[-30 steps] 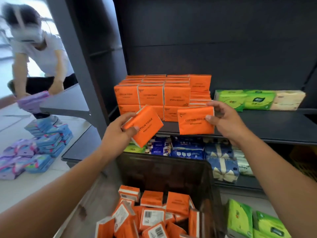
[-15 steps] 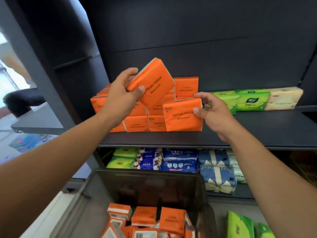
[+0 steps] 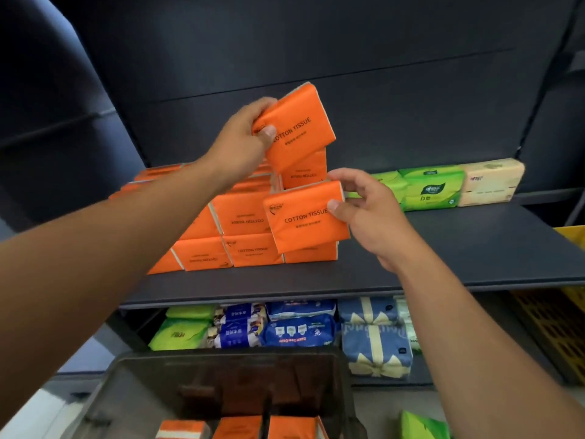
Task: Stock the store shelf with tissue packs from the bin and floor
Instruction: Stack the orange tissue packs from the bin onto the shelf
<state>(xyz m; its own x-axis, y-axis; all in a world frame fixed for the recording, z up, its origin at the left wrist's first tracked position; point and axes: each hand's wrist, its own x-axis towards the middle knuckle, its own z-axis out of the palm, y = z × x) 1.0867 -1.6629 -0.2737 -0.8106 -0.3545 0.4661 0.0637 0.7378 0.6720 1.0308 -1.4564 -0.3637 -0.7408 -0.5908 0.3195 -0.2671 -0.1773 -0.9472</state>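
Note:
My left hand (image 3: 243, 137) grips an orange tissue pack (image 3: 300, 125) by its left end, tilted, above the right rear of the orange stack (image 3: 240, 223) on the dark shelf (image 3: 411, 277). My right hand (image 3: 364, 207) pinches a second orange pack (image 3: 304, 217) by its right edge. That pack sits tilted against the front right of the stack, over a lower pack. The dark bin (image 3: 221, 375) below me holds more orange packs (image 3: 240, 427).
Green packs (image 3: 433, 188) and a beige pack (image 3: 490, 182) line the shelf's back right. The lower shelf holds green, blue and ribboned packs (image 3: 376, 350). A yellow crate (image 3: 566, 327) stands at the right. Another green pack (image 3: 424, 427) lies on the floor.
Both hands rose from bin height to the shelf. The left pack went up over the stack's top; the right pack moved in against the stack front. My view swung right and upward.

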